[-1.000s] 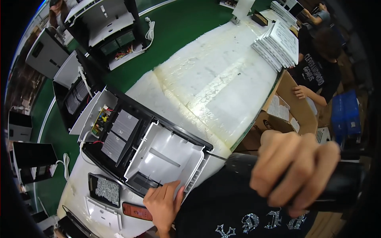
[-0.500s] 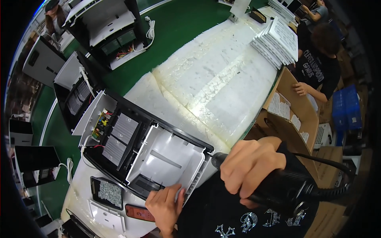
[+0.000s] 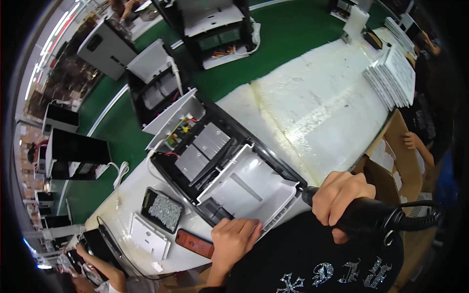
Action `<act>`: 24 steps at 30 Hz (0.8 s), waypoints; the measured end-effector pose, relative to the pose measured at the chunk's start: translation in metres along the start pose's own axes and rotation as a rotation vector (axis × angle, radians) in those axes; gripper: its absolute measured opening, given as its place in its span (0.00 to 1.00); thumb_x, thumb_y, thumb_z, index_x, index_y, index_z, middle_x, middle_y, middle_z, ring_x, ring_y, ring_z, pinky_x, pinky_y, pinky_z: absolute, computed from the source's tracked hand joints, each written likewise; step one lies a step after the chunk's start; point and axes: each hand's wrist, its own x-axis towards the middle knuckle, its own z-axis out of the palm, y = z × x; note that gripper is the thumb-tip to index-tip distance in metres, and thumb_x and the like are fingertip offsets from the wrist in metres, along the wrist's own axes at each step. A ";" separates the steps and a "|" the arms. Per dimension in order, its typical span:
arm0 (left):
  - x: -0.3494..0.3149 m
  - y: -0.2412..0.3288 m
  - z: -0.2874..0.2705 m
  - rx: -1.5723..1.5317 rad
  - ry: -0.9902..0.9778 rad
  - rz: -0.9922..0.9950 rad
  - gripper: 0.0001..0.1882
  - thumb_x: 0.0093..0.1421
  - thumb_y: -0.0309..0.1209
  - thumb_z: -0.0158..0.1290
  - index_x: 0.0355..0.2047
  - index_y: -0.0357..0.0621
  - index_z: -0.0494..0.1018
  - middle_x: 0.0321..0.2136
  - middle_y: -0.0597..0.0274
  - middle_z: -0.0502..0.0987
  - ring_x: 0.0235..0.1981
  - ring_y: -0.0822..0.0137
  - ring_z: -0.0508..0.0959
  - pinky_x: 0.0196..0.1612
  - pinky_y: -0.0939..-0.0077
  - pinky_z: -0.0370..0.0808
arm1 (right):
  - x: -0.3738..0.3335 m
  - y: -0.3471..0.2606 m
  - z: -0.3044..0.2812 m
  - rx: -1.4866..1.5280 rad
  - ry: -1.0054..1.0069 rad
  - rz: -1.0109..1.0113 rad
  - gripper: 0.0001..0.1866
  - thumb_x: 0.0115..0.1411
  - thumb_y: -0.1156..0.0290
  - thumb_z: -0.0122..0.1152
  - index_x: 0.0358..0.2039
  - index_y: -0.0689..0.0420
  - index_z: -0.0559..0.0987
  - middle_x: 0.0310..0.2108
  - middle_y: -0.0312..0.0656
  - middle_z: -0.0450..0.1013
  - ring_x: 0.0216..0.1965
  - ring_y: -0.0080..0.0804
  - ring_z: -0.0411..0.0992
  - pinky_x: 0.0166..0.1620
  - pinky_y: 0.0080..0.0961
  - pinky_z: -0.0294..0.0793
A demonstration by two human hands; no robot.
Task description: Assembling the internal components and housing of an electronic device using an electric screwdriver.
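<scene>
A black appliance housing [image 3: 222,112] lies on the padded table, with a white panel standing at its far left end. Inside it are grey finned metal blocks [image 3: 202,149], a small circuit board with coloured wires [image 3: 181,131] and a glossy white inner shell [image 3: 244,180]. My right hand [image 3: 342,198] is wrapped round a black corded power screwdriver [image 3: 371,218]. Its nose meets the housing's right corner; the bit's tip is too small to make out. My left hand [image 3: 233,241] is closed over the near edge of the housing, thumb toward the white shell.
A dark tray of screws [image 3: 164,211], a red-screened phone [image 3: 194,243] and a white plate [image 3: 148,237] lie at the near left. Stacked white panels [image 3: 393,78] and a cardboard box [image 3: 409,163] stand right, with a person's hand [image 3: 413,140] at the box. Similar units line the green surface.
The view has swung left, so the scene sits farther right in the picture, and a person's arm now shows at the lower left. Both my hands keep their places on the housing and screwdriver.
</scene>
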 end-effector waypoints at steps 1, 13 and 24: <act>0.001 0.000 0.000 -0.014 0.008 0.016 0.03 0.51 0.30 0.63 0.25 0.50 0.79 0.19 0.71 0.76 0.18 0.68 0.73 0.25 0.73 0.62 | 0.004 -0.001 -0.003 -0.005 -0.026 0.001 0.12 0.47 0.77 0.71 0.28 0.63 0.74 0.18 0.42 0.72 0.14 0.31 0.70 0.17 0.21 0.71; -0.022 -0.011 -0.008 -0.005 0.015 0.259 0.10 0.51 0.36 0.62 0.29 0.44 0.77 0.30 0.68 0.76 0.31 0.67 0.74 0.41 0.69 0.69 | 0.011 -0.001 -0.010 0.172 -0.256 0.052 0.10 0.49 0.77 0.70 0.25 0.64 0.74 0.17 0.47 0.74 0.12 0.35 0.71 0.16 0.21 0.69; 0.005 0.003 -0.008 0.195 -0.504 0.213 0.19 0.60 0.42 0.56 0.41 0.38 0.71 0.31 0.55 0.76 0.32 0.57 0.79 0.39 0.63 0.73 | 0.031 -0.019 -0.011 0.214 -0.261 0.000 0.11 0.47 0.79 0.72 0.27 0.65 0.76 0.20 0.50 0.77 0.20 0.39 0.78 0.22 0.29 0.77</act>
